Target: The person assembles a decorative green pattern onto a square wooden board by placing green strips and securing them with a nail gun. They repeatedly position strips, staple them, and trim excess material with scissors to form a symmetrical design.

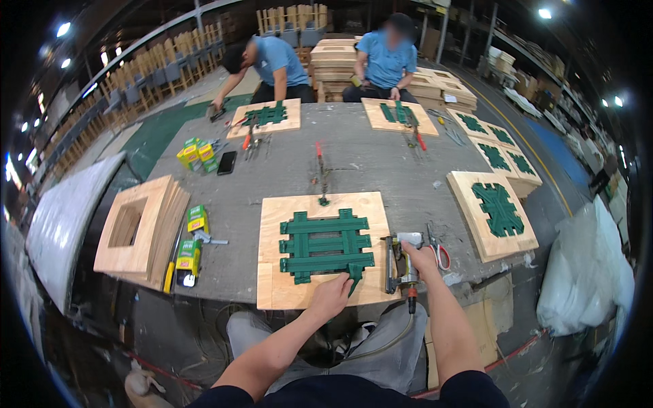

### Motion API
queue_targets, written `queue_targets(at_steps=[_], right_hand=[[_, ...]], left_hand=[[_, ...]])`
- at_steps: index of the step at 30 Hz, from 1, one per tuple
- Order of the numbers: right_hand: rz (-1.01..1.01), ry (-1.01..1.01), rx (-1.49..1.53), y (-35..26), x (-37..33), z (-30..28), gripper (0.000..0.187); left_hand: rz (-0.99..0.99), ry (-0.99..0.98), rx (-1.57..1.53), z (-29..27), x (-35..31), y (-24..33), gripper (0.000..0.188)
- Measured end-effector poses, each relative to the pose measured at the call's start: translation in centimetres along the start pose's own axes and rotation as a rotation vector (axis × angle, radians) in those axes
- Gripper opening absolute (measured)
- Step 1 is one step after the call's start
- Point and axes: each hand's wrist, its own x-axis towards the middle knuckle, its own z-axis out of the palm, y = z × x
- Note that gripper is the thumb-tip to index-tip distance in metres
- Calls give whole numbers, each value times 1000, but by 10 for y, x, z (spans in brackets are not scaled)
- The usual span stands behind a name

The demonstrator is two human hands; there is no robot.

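Note:
In front of me a square wooden panel [271, 224] lies on the table, with dark green webbing straps [326, 243] crossing over its middle. My left hand [331, 297] is closed on the loose end of a webbing strap [355, 272] at the panel's lower right part. A pneumatic staple gun [406, 272] is gripped in my right hand [418, 255]. It is held over the panel's right edge, its air hose [408, 326] trailing down across my lap. Beside it on the table lie red-handled scissors [442, 257]. Beyond the panel rests a red-handled tool [320, 163].
Stacked wooden frames [109, 251] stand at left, near green-yellow boxes [188, 255] and a yellow knife [169, 275]. A phone [227, 163] lies farther back. Webbed panels [469, 217] are piled at right. Two people in blue shirts [386, 58] work across the grey table [272, 170].

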Motion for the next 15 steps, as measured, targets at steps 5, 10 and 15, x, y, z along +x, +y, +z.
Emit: queue_targets(at_steps=[5, 10, 15], right_hand=[[-363, 156, -478, 18, 4, -16, 39], [-511, 340, -533, 62, 17, -69, 44], [-387, 119, -538, 51, 20, -75, 65]], left_hand=[[-55, -13, 51, 3, 1, 0, 24], [-22, -7, 43, 11, 3, 1, 25], [-93, 39, 15, 6, 5, -10, 25]])
